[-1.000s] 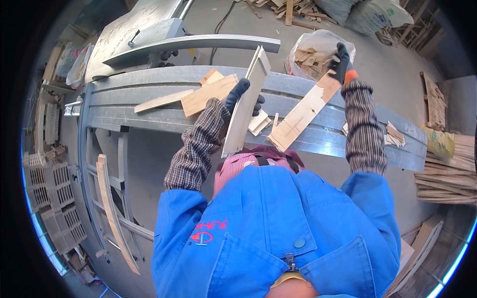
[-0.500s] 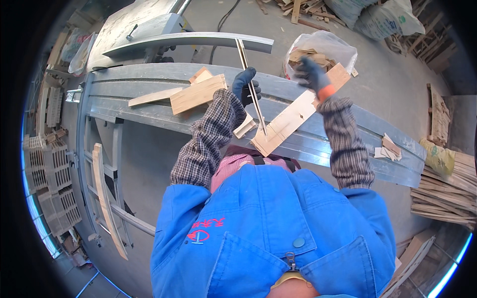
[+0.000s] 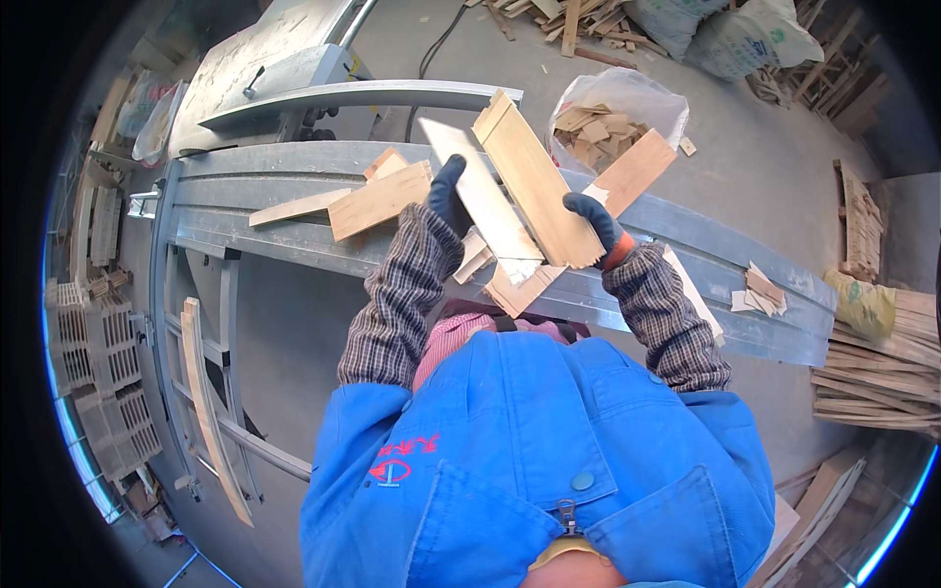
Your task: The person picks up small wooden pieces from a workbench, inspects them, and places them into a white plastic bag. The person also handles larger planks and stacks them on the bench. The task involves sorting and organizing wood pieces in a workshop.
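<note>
In my left hand [image 3: 446,186], which wears a dark glove, is a pale, bright-faced wooden board [image 3: 482,201], its near end tilted down toward me. The thumb lies along its left edge, and the other fingers are hidden. My right hand [image 3: 595,221], gloved with an orange cuff, grips the near end of a tan wooden board [image 3: 537,174] by its right side. The two boards slant side by side with a narrow gap between them. Beneath them a third board [image 3: 635,174] lies across the grey metal bench [image 3: 755,294], its middle covered.
Left on the bench are a short plank [image 3: 380,201] and a thin strip [image 3: 299,207]. Small scraps [image 3: 760,291] lie at its right. Behind stands a clear plastic bag [image 3: 667,103] of wood offcuts. A metal rail [image 3: 363,93] runs along the far side.
The board in my left hand has turned from edge-on to show its broad face. My right hand has come back toward me and now holds the tan board.
</note>
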`<state>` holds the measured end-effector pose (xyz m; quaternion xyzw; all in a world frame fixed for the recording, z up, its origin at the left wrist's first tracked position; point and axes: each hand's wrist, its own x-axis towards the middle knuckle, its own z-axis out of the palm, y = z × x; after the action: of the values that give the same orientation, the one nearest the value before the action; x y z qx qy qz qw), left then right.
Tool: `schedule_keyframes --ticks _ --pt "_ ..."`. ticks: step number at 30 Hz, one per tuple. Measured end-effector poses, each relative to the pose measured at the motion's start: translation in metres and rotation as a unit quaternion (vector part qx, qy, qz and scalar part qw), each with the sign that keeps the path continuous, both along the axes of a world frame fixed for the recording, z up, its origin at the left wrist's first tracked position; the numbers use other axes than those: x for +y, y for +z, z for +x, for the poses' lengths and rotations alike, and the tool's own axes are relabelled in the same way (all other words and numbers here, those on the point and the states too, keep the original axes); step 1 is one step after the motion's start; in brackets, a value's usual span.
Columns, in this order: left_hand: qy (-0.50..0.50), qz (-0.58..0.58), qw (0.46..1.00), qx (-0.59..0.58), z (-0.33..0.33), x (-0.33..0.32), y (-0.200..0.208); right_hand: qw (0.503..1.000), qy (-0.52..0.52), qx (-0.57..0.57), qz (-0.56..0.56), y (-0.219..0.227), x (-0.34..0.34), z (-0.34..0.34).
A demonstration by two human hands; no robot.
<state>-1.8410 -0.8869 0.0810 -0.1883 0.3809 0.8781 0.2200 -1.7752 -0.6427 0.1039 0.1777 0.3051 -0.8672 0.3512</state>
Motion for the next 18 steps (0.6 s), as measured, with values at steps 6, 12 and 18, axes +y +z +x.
schedule_keyframes --ticks 6,12,18 --pt "0.013 -0.041 0.997 -0.065 0.008 -0.057 -0.027 0.914 0.114 0.224 0.317 -0.002 0.028 0.021" --pt "0.078 -0.651 0.748 0.097 -0.011 -0.185 -0.159 0.631 0.168 0.380 0.655 0.012 0.027 0.045" --pt "-0.115 -0.670 0.429 0.595 0.000 -0.069 0.052 0.545 0.174 0.395 0.719 0.020 0.035 0.084"
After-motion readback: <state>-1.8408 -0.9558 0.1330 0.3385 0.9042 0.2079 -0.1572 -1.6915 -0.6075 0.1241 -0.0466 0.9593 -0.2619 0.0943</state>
